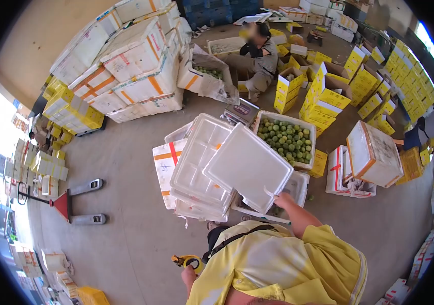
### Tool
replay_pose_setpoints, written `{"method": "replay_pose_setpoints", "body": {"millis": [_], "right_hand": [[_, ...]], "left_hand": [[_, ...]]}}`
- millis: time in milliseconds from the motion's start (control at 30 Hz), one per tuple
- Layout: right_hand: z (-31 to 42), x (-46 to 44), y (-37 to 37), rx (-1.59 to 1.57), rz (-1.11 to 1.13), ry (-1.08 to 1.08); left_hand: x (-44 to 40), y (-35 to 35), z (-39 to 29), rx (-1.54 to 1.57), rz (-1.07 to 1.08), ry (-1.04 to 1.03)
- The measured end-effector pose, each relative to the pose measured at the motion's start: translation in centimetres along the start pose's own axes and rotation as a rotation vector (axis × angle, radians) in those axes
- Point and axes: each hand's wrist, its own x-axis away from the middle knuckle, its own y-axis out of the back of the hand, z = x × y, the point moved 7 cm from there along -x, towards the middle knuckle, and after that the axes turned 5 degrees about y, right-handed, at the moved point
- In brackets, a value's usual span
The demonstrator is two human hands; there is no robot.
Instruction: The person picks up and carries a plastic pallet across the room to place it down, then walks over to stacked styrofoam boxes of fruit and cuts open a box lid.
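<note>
My right hand (279,199) grips the lower right edge of a white foam lid (250,165), which is tilted over an open foam box (298,188). Down at the lower left, my left hand (189,274) holds a tape dispenser (192,262) with a yellow roll. Left of the held lid lies a stack of white foam lids (202,157). Just beyond it stands a foam box full of green limes (285,137). What the box under the lid contains is mostly hidden.
A red pallet jack (64,206) stands on the left. Foam boxes (130,61) are piled at the upper left. A seated person (262,56) is near another lime box (208,72). Yellow cartons (323,96) and foam boxes (374,152) stand on the right.
</note>
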Motion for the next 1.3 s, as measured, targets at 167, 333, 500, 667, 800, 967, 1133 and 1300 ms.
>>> {"method": "replay_pose_setpoints", "body": {"millis": [167, 333, 500, 667, 800, 967, 1133, 1300], "right_hand": [[-10.0, 3.3, -0.8, -0.048, 0.018, -0.269], [-13.0, 6.2, -1.7, -0.059, -0.023, -0.333], [-10.0, 6.2, -2.7, -0.126, 0.002, -0.283], [-6.0, 4.8, -2.9, -0.121, 0.030, -0.160], [-4.5, 3.8, -2.7, -0.142, -0.043, -0.112], [-4.9, 2.4, -2.7, -0.119, -0.017, -0.090], [-5.0, 3.2, -1.9, -0.116, 0.011, -0.141], [-5.7, 3.3, -3.1, -0.099, 0.025, -0.159]], "left_hand": [[-1.9, 0.3, -1.2, -0.132, -0.007, -0.038], [-2.5, 0.4, -3.1, -0.187, 0.013, -0.099], [-2.2, 0.5, -4.8, -0.227, 0.042, -0.037], [-2.9, 0.5, -4.2, -0.260, 0.086, -0.115], [-2.8, 1.3, -3.1, -0.241, 0.082, -0.066], [-1.8, 1.5, -2.6, -0.262, 0.099, -0.117], [-1.2, 1.2, -1.0, -0.228, 0.110, -0.063], [-0.6, 1.0, 0.1, -0.056, 0.155, 0.175]]}}
